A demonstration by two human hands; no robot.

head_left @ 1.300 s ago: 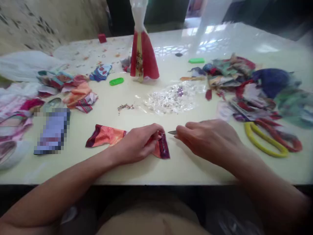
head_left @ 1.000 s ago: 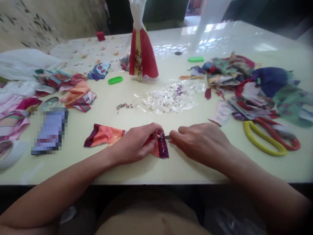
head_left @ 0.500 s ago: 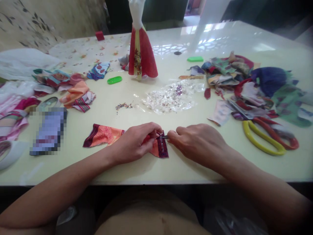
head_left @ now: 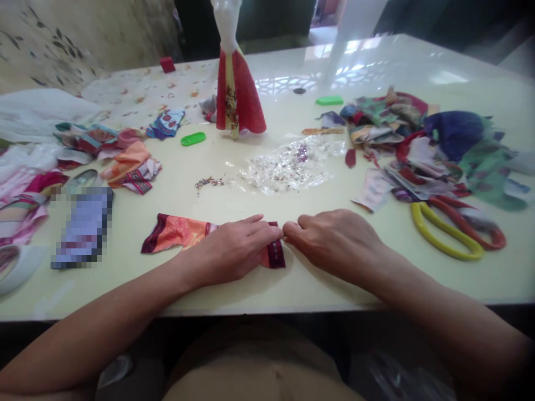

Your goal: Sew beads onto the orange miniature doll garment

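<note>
We have a strip of orange cloth (head_left: 178, 234) with a dark maroon patterned end (head_left: 276, 253) lying flat on the table (head_left: 493, 278), close to the edge nearest us. Our left hand (head_left: 229, 250) lies open across it, fingers straight and pressing down rather than pinching. Our right hand (head_left: 330, 239) is loosely curled, its fingertips (head_left: 290, 228) just beside the left hand's at the maroon end; we cannot tell whether it holds anything small. We judge that even, flat pressure from both hands suits this cloth best, keeping the layers square and smoothing outward so they do not creep.

Beyond our fingers lie scattered beads (head_left: 209, 181) and a crinkled clear plastic sheet (head_left: 292, 164) strewn with glitter. Farther off stands a figure in a red gown (head_left: 240, 92), with a green plastic piece (head_left: 193, 138) near its hem. Heaps of fabric scraps (head_left: 401, 128) sit to our right, beside yellow and red loop handles (head_left: 447, 231), and more scraps (head_left: 134, 167) lie to our left.
</note>
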